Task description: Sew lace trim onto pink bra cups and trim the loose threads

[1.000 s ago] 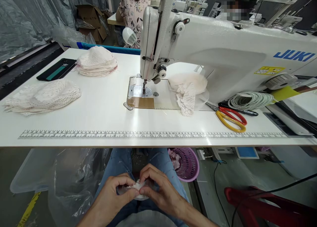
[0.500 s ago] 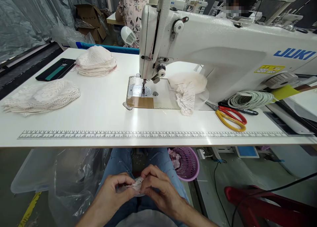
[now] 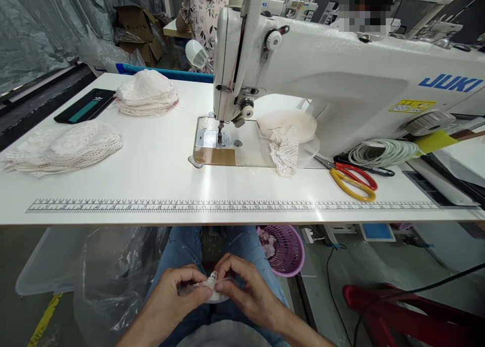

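Note:
Over my lap, below the table edge, my left hand [image 3: 181,292] pinches a small piece of white lace fabric [image 3: 212,286] between thumb and fingers. My right hand [image 3: 242,285] grips the same piece from the other side, thumb and fingertips closed at its edge. A bit of the lace stands up between the two hands; the rest is hidden by my fingers. On the table above, a sewing machine [image 3: 341,69] stands with its presser foot [image 3: 220,132] over the needle plate. Beside the plate lie lace and beige fabric pieces [image 3: 285,147].
Two stacks of lace pieces [image 3: 64,147] [image 3: 146,93] and a dark phone [image 3: 86,106] lie at the left. Scissors [image 3: 352,183] and a coiled cord [image 3: 383,152] are at the right. A purple basket [image 3: 293,251] stands beneath the table. A person [image 3: 206,21] sits beyond.
My right fingers have shifted and spread slightly at the lace, so more of the white piece shows between my hands. My left hand stays nearly still.

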A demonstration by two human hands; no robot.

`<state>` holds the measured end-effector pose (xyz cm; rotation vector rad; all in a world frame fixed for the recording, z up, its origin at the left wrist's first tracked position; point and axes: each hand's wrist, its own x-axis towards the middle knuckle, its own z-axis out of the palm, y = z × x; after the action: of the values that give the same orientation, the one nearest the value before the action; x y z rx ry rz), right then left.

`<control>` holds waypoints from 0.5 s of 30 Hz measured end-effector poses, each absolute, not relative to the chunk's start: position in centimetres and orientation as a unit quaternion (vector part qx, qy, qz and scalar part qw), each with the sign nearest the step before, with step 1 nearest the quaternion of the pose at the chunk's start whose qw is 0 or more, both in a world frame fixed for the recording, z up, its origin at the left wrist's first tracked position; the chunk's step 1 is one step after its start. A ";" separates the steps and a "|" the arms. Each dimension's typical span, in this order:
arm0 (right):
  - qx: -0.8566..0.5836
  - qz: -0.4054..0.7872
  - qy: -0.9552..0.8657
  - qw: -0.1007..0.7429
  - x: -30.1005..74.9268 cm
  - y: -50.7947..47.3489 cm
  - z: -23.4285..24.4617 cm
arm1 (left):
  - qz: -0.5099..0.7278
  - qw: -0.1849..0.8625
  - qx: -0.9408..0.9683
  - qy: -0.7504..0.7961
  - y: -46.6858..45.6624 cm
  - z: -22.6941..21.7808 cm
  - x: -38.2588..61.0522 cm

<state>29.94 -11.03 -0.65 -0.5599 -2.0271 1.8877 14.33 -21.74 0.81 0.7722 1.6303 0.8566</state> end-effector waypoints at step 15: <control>-0.239 0.757 -0.599 0.107 29.5 -11.1 -0.9 | 0.369 0.554 0.322 0.673 -21.8 1.0 14.2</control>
<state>29.48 -11.09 -0.87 -0.7042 -1.7628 2.2288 14.24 -21.82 1.00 0.7621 1.5904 0.8718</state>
